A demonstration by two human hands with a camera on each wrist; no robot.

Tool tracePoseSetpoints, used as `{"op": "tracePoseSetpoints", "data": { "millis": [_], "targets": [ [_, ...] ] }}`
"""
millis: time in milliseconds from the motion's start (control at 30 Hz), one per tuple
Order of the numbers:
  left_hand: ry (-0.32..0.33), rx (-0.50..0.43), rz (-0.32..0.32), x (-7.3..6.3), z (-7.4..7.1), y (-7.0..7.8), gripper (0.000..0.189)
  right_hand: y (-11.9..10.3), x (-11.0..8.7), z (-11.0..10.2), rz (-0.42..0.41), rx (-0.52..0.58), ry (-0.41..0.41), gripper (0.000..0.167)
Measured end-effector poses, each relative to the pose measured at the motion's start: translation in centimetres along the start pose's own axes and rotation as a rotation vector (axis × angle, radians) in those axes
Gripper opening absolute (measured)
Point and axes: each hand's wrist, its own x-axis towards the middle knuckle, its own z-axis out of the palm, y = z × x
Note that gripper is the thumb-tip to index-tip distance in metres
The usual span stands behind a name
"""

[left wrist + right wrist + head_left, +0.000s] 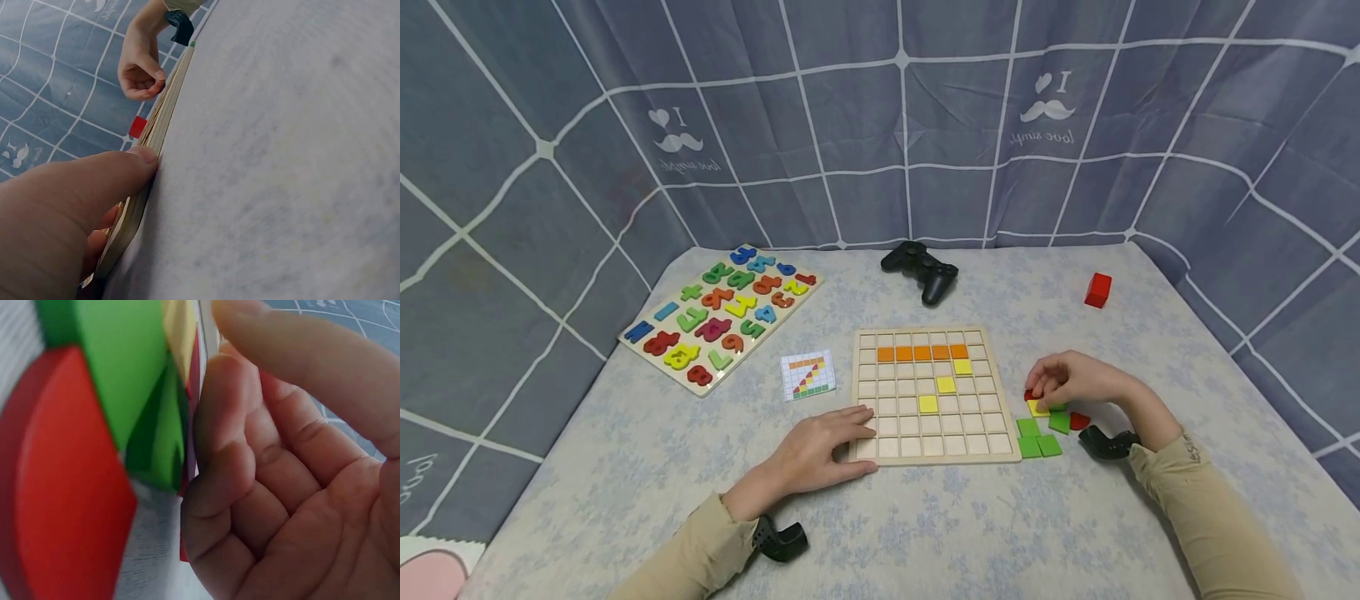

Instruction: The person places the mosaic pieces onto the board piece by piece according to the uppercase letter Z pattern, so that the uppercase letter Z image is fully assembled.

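A wooden grid board (890, 448) lies in the middle of the table. It carries a row of orange tiles (922, 353) and a diagonal of yellow tiles (946, 385). My left hand (820, 446) rests on the board's lower left corner, its thumb along the front edge in the left wrist view. Right of the board, my right hand (1078, 379) bends its fingers over loose tiles. Its fingertips are at a yellow tile (1036, 409) and a red tile (1028, 395); whether they pinch one is hidden. Green tiles (1028, 447) and another red tile (1078, 421) lie beside them.
Left of the board is a pattern card (808, 375) with a coloured grid design. Farther left lies a number puzzle board (722, 321). A black game controller (920, 271) sits behind the grid board, and a red block (1098, 290) stands at the back right.
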Motion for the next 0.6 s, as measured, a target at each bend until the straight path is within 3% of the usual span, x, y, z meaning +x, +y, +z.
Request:
{"op": "tracePoseSetpoints", "data": {
  "millis": [367, 600],
  "targets": [
    [-0.006, 0.001, -0.003, 0.0, -0.15, 0.1, 0.045, 0.26, -0.01, 0.19, 0.0, -0.029, -0.038, 0.029],
    [-0.01, -0.006, -0.01, -0.01, -0.13, 0.09, 0.044, -0.11, 0.25, 0.52, 0.005, -0.113, 0.025, 0.025]
  ]
}}
